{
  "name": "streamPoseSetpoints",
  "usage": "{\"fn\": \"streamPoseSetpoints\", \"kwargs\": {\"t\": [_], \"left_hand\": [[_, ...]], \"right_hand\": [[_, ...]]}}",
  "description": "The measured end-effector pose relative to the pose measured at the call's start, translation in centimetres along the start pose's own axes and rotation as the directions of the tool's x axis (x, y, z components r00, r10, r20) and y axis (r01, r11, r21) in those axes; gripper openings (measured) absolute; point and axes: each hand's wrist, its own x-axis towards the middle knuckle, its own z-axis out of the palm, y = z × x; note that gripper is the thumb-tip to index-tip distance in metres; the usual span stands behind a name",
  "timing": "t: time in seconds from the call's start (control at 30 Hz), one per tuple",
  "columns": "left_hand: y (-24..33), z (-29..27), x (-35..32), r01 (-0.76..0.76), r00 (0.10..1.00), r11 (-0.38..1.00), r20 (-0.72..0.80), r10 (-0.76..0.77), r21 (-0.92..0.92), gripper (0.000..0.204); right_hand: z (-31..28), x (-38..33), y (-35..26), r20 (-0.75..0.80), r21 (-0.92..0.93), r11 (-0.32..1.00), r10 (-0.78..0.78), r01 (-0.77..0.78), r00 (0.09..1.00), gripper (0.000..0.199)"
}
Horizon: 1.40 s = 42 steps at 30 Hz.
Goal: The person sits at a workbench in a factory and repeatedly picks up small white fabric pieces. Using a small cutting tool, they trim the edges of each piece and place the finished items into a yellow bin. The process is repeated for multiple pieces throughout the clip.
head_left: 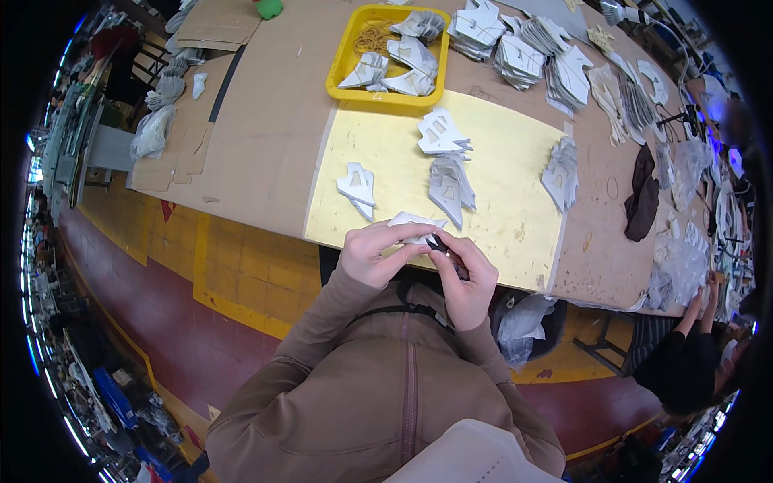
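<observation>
At the near edge of a yellow sheet (pixel 491 251), my left hand (pixel 372 253) pinches a flat white cut-out piece (pixel 412 218) between thumb and fingers. Close beside it, my right hand (pixel 469 282) is closed around a small dark hand tool (pixel 460 270) whose kind I cannot make out. The tool's tip meets the piece's near edge; fingers hide the exact contact. Beyond my hands lie a few white pieces (pixel 356 187) at the left, two overlapping stacks of white pieces (pixel 451 187) in the middle, and another stack (pixel 561 174) at the right.
A yellow tray (pixel 332 87) holding rubber bands and white pieces stands behind the sheet. Tied bundles of pieces (pixel 519 60) lie at the far right. Dark cloth (pixel 642 193) and clear plastic bags (pixel 683 262) are on the right. Another person (pixel 684 366) works at the right edge.
</observation>
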Motion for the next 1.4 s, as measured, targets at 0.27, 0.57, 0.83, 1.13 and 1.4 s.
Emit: {"fn": "streamPoseSetpoints", "kwargs": {"t": [0.27,0.57,0.83,1.13,1.4], "left_hand": [[0.1,-0.2,0.2,0.067,0.997,0.992,0.046,-0.062,-0.107,0.033],[-0.1,-0.5,0.4,0.039,0.997,0.999,0.065,-0.037,-0.03,0.032],[0.0,0.3,0.3,0.154,0.987,0.961,0.09,-0.136,-0.23,0.033],[0.0,0.2,0.3,0.352,0.935,0.891,0.145,-0.322,-0.286,0.036],[-0.4,0.4,0.7,0.271,0.963,0.932,0.053,-0.266,-0.242,0.038]], "right_hand": [[-0.7,0.8,-0.1,0.051,-0.074,0.966,-0.244,0.247,0.969,0.03],[-0.7,0.8,0.7,0.109,-0.152,0.949,-0.262,0.277,0.959,0.031],[0.3,0.5,0.8,-0.038,-0.137,0.956,-0.267,0.26,0.963,0.022],[-1.4,0.5,0.2,-0.123,0.051,0.99,-0.125,0.132,0.984,0.021],[-0.6,0.8,-0.6,0.3,-0.104,0.971,-0.174,0.213,0.938,0.029]]}}
